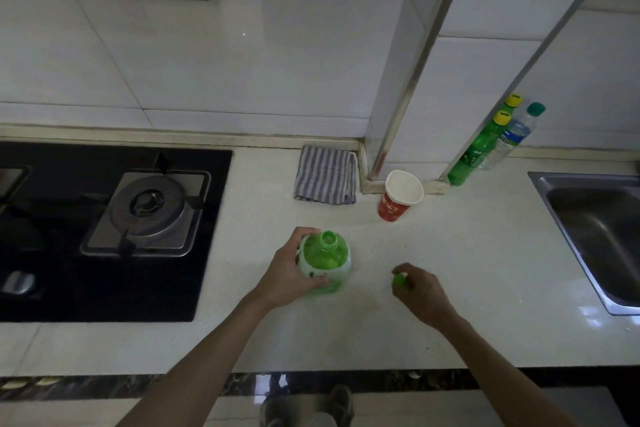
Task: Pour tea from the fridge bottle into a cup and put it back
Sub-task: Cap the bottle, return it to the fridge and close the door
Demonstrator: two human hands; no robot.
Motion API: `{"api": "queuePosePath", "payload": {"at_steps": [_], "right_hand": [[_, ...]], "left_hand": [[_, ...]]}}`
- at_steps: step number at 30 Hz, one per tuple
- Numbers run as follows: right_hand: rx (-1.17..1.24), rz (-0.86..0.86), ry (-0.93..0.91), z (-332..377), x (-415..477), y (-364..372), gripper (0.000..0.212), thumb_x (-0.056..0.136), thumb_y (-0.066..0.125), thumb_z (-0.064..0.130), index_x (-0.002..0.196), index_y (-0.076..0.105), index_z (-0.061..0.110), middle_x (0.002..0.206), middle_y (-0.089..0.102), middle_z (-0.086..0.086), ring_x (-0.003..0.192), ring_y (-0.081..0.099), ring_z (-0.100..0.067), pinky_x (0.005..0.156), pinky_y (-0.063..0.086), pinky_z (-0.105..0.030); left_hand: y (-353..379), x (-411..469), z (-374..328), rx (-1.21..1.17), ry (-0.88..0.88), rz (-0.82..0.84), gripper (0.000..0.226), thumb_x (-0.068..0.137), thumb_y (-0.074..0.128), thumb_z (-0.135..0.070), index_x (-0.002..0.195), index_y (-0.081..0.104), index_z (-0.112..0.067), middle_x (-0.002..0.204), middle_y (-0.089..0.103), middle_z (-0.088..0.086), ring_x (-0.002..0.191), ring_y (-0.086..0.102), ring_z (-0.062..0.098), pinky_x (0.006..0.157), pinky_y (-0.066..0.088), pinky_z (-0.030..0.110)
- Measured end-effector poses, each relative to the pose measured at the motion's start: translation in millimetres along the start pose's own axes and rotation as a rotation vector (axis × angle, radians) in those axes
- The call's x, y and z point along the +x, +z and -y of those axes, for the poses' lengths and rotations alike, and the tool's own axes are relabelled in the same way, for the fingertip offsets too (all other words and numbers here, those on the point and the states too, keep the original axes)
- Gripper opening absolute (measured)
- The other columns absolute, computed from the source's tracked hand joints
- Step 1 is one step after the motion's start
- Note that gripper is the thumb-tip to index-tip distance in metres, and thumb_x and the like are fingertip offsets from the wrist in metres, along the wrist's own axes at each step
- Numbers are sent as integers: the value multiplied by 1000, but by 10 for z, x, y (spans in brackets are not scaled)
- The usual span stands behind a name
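On my feed, the left hand (291,270) sits just below the middle of the frame, fingers and thumb wrapped round the green tea bottle (327,260). The bottle stands upright on the white counter (450,253), mouth open, no cap on the neck. Off to its right, well apart from it, the right hand (420,291) hovers low over the counter and pinches the green cap (400,279) in curled fingers; I can't tell whether the cap touches the surface. Above and between the two hands stands the paper cup (400,196), red outside, white inside, upright near the foot of the tiled pillar. Left of the cup lies a folded striped cloth (325,175) against the wall. The stove (149,211) fills the left of the frame, the steel sink (595,229) the right edge. At upper right a green soda bottle (474,156) and a clear water bottle (509,146) stand together by the wall.
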State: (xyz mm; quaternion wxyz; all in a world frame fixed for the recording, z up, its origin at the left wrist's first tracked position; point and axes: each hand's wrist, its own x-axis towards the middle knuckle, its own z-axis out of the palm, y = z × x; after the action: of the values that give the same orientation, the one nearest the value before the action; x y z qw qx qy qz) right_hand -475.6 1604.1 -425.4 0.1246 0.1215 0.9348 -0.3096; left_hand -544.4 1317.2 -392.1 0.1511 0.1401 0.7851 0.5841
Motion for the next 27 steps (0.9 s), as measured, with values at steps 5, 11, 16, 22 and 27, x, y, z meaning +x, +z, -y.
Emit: {"api": "queuePosePath", "payload": {"at_steps": [5, 11, 16, 22, 27], "right_hand": [[188, -93, -166, 677, 52, -328, 22, 81, 77, 12, 91, 59, 20, 87, 64, 5, 77, 61, -10, 66, 52, -18], [306, -75, -461, 1351, -50, -585, 22, 78, 77, 10, 84, 59, 20, 95, 72, 5, 82, 67, -12, 68, 56, -28], [147, -21, -579, 1672, -55, -645, 24, 82, 75, 15, 104, 65, 16, 105, 67, 5, 92, 64, -8, 82, 55, -23], [-80, 63, -670, 1834, -1, -663, 28, 87, 70, 18, 114, 64, 17, 112, 63, 3, 97, 57, -7, 87, 51, -20], [-232, 106, -712, 1862, 9, -693, 27, 90, 67, 19, 117, 65, 16, 115, 63, -1, 106, 52, -12, 95, 45, -25]], "left_hand": [[7, 7, 12, -6, -4, -2, 73, 64, 91, -17, 122, 48, -30, 118, 59, -16, 109, 58, 2, 88, 55, 26], [-4, 13, 24, -12, 42, 9, 74, 64, 90, -16, 124, 48, -23, 120, 61, -9, 110, 60, 7, 86, 57, 32], [2, 4, 20, -37, 37, 16, 75, 64, 90, -13, 125, 47, -21, 120, 61, -4, 108, 63, 11, 84, 59, 37], [-5, 8, 30, -35, 41, 27, 75, 64, 89, -20, 126, 45, -24, 121, 61, -3, 108, 63, 15, 84, 59, 41], [-9, 12, 21, -29, 46, 21, 74, 64, 91, -19, 122, 46, -26, 117, 62, -3, 105, 64, 15, 82, 59, 34]]}}
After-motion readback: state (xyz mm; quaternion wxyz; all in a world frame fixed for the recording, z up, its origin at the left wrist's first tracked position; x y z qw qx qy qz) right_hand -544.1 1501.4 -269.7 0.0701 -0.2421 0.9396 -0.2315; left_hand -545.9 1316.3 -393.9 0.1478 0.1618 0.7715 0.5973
